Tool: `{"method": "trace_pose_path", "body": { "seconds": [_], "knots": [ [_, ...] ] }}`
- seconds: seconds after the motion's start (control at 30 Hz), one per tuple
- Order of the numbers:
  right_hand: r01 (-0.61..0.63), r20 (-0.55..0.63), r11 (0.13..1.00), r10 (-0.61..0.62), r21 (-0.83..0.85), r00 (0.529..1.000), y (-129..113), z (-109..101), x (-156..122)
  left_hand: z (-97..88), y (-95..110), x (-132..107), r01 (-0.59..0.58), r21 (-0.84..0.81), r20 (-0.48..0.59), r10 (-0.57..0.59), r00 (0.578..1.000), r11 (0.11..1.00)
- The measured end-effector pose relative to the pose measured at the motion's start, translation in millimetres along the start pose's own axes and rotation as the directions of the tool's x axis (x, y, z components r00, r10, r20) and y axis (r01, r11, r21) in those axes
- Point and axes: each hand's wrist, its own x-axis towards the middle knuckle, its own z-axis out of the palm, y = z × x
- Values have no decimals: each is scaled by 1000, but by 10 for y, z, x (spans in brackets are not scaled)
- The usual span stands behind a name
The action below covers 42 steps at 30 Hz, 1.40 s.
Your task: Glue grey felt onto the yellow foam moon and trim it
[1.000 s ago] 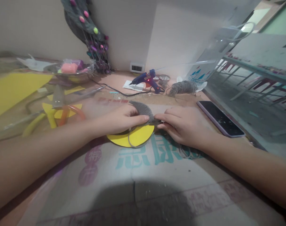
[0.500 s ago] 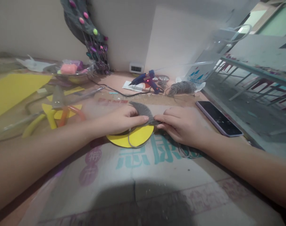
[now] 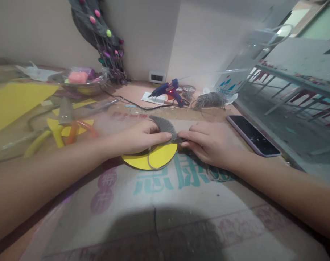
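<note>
A curved yellow card piece [image 3: 163,155], partly wrapped in grey yarn [image 3: 165,125], lies over the printed sheet in front of me. My left hand [image 3: 137,138] is closed on it, the thumb pressing on the wrapped part and the other fingers hidden beneath. At the right end of the wrapping, my right hand [image 3: 205,141] pinches the grey yarn between thumb and forefinger. One strand loops down across the yellow card. More loose yarn [image 3: 218,174] trails under my right hand.
Behind my hands are a blue glue gun [image 3: 167,90] with its light on and a grey yarn skein [image 3: 210,100]. A phone [image 3: 253,136] lies at the right edge. Orange-and-yellow-handled pliers [image 3: 64,125], yellow card [image 3: 18,103] and a bowl [image 3: 85,88] are left.
Both hands keep nearly the same hold on the yarn-wrapped card. The view has shifted very slightly.
</note>
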Motion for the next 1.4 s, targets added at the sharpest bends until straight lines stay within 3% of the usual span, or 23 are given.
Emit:
{"method": "trace_pose_path", "body": {
  "seconds": [0.27,0.33,0.4,0.53,0.7,0.77,0.83,0.97,1.13,1.2,1.33,1.4],
  "knots": [
    [12,-8,1000,-12,-14,1000,16,13,8,1,18,-5,-9,11,-2,9,1000,1000],
    [-50,1,996,50,72,999,19,18,-1,1,24,-9,0,4,2,0,1000,1000],
    [-179,-10,961,186,211,983,18,23,-15,1,23,-12,9,-3,-10,-9,1000,1000],
    [-414,-31,801,472,433,881,-15,13,-13,6,6,-10,27,-16,-19,-27,999,999],
    [-612,173,545,650,573,740,-119,-32,129,25,29,-8,16,-4,-28,-16,999,1000],
    [-656,290,458,640,600,711,-145,-24,194,36,47,-7,-12,19,-48,13,999,1000],
    [-672,370,431,595,602,713,-155,5,236,47,57,-5,-51,49,-70,54,996,997],
    [-678,431,421,544,603,721,-155,56,242,64,57,1,-88,78,-91,95,991,993],
    [-673,503,306,478,674,720,-118,30,199,53,90,-19,-68,48,-106,73,992,996],
    [-672,468,313,524,671,712,-62,18,186,36,107,-28,-49,10,-126,50,991,999],
    [-695,264,415,714,588,649,90,23,160,-5,97,-19,60,-137,-153,-81,985,989],
    [-690,184,469,738,551,649,145,38,144,-16,66,-3,106,-239,-168,-149,975,965]
  ]
}}
